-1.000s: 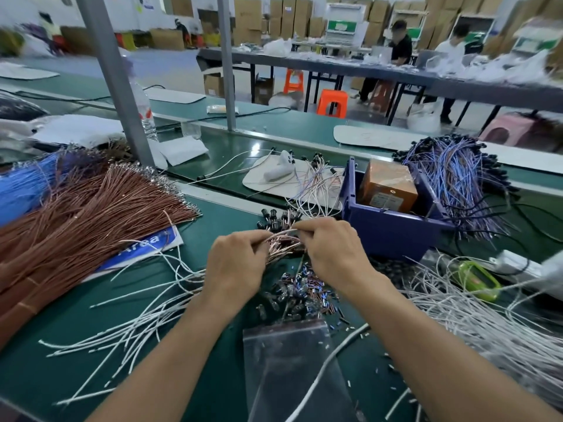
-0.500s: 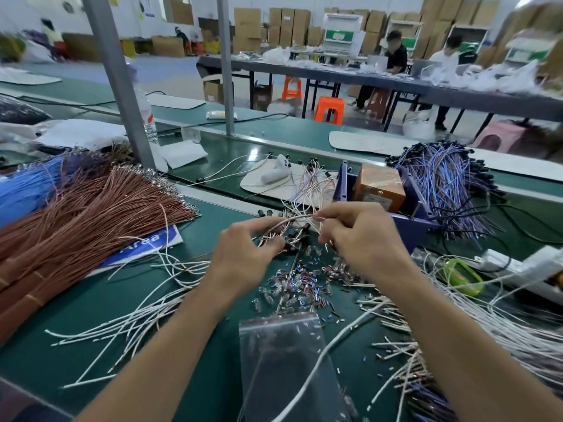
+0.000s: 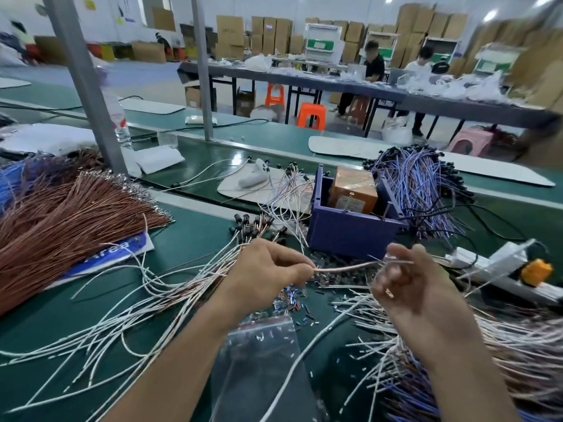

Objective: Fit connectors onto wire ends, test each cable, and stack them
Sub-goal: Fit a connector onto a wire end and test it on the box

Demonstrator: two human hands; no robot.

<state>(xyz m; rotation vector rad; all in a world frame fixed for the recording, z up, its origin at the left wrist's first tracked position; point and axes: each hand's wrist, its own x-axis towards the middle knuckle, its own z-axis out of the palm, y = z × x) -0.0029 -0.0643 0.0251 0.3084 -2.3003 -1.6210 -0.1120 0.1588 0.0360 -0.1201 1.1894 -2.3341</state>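
The green tabletop point(image 3: 189, 239) runs the whole width of the bench, and nearly all of it is covered in wire. The biggest heap is the fan of brown wires point(image 3: 61, 220) along the left edge, their metal tips pointing toward the middle, lying over a blue and white label sheet point(image 3: 122, 248). Toward the far right edge sits a thick bundle of purple cables point(image 3: 417, 190) with black ends. Next to it, near the middle of the tabletop, a purple bin point(image 3: 350, 229) holds an orange box point(image 3: 353, 190). Along the near right edge lies a spread of white wires point(image 3: 518, 345), and a second sheaf of white and brown wires point(image 3: 137, 315) sweeps from the near left corner up into the left hand.

At the near edge, between the forearms, a clear plastic bag point(image 3: 262, 360) lies flat, and just beyond it a scatter of small connectors point(image 3: 292, 300) covers the green surface.

The left hand point(image 3: 268, 272) is closed in a fist around the sheaf, thumb and forefinger pinching one thin pinkish wire point(image 3: 344, 266) that stretches level across to the right. The right hand point(image 3: 411, 287) is blurred; its fingers are curled and the far end of that wire sits at the fingertips, so it looks pinched there, though I cannot tell for sure. The hands are held apart above the connectors, the wire taut between them.
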